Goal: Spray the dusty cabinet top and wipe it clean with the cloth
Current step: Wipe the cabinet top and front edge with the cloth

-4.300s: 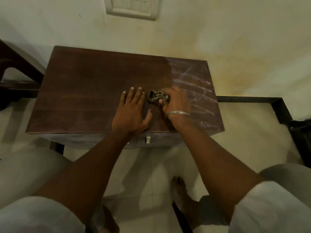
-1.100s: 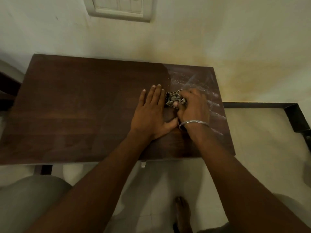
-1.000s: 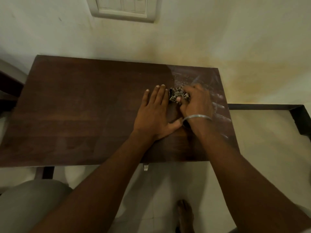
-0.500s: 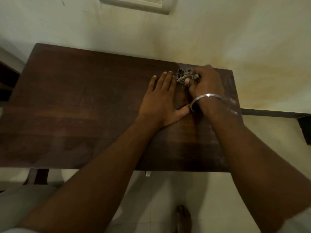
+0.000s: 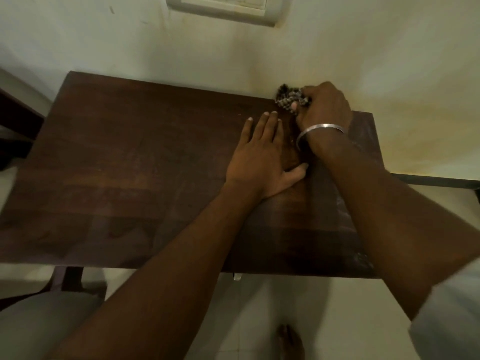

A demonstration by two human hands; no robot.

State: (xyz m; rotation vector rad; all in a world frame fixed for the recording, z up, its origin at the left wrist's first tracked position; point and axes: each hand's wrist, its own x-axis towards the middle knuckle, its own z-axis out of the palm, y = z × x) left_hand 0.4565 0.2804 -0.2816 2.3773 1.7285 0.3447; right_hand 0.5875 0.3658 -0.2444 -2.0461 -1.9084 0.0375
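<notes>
Moved since earlier: my right hand point(image 5: 323, 107) and the cloth went from mid right of the top up to its far right corner by the wall; the white dust streaks seen earlier on the right part are mostly gone.
Right hand: clenched around the bunched dark-and-pale patterned cloth point(image 5: 288, 98), upper right of the frame, knuckles up.
Cloth: wadded, pokes out to the left of my right fist, sits on the back edge of the top, right against the wall.
Bangle: thin silver metal bangle point(image 5: 320, 128) around my right wrist.
Left hand: my left hand point(image 5: 262, 157) lies flat, palm down, fingers together and pointing at the wall, thumb out to the right; grasps nothing, centre right of the frame.
Hands relation: left fingertips just beside the cloth, left thumb tip close to my right forearm.
Cabinet top: dark brown rectangular wooden cabinet top point(image 5: 130, 172) fills the middle of the frame; faint pale smears near its right edge, lower right.
Wall: cream painted wall point(image 5: 389, 48) behind the top, white switch plate point(image 5: 223, 6) at upper centre.
Floor: pale tiles below, my bare foot point(image 5: 289, 341) at bottom centre.
Spray bottle: not seen.
</notes>
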